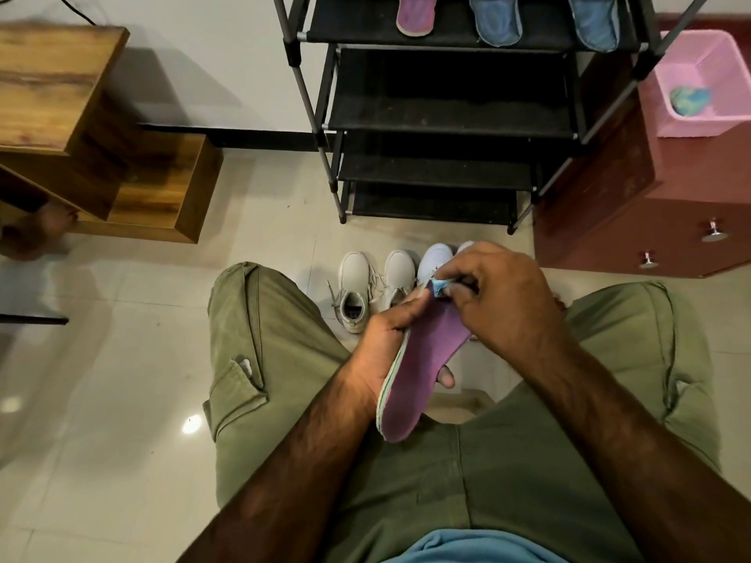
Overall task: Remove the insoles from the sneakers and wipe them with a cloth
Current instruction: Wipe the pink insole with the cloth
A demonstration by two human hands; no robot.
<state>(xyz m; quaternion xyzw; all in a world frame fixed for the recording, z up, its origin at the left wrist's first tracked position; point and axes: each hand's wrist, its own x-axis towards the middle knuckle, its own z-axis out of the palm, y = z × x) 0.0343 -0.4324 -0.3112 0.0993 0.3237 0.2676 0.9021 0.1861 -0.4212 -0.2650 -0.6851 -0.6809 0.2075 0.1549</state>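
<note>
Tiled floor fronts a black shoe rack; before the rack, the left hand cradles one purple insole, fingers curled round it from beneath; the right hand pinches a blue cloth against the insole's rack-facing end; its long axis points at the rack, purple face up; three more insoles lie on the rack's top shelf; four sneakers stand at its foot.

home interior, likely entryway, glossy beige tiled floor, white wall with dark skirting, black tiered shoe rack holding insoles, sneakers on floor, wooden shelf unit, maroon drawer cabinet, pink plastic bin
</note>
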